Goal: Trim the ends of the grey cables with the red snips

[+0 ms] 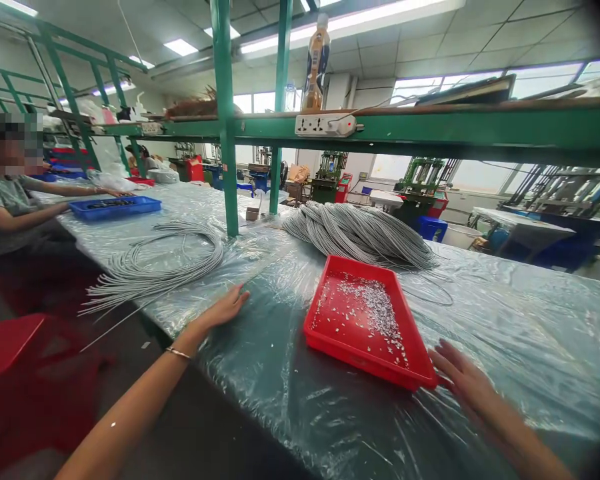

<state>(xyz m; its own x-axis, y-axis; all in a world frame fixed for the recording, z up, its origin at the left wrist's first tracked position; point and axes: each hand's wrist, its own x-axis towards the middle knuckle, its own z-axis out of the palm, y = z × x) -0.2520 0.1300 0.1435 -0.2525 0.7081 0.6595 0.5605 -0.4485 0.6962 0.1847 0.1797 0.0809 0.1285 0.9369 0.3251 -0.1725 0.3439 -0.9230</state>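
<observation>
My left hand (229,307), with a bracelet at the wrist, rests low over the plastic-covered table, its fingers stretched forward. Nothing I can make out is in it. To its left lies a loose curved bundle of grey cables (180,267), the cut ends hanging past the table edge. A red tray (365,363) stands between my hands, with small silvery-white bits (375,303) scattered inside, mostly toward its right side. My right hand (460,373), slightly blurred, has its fingers spread beside the tray's near right corner; whether they touch it is hard to tell.
Behind the tray lies a large coil of grey cable (360,230). A green post (225,133) rises from the table to a shelf bearing a power strip (325,125) and a bottle (316,67). At left, a person sits by a blue tray (115,208); a red stool (10,347) stands nearer.
</observation>
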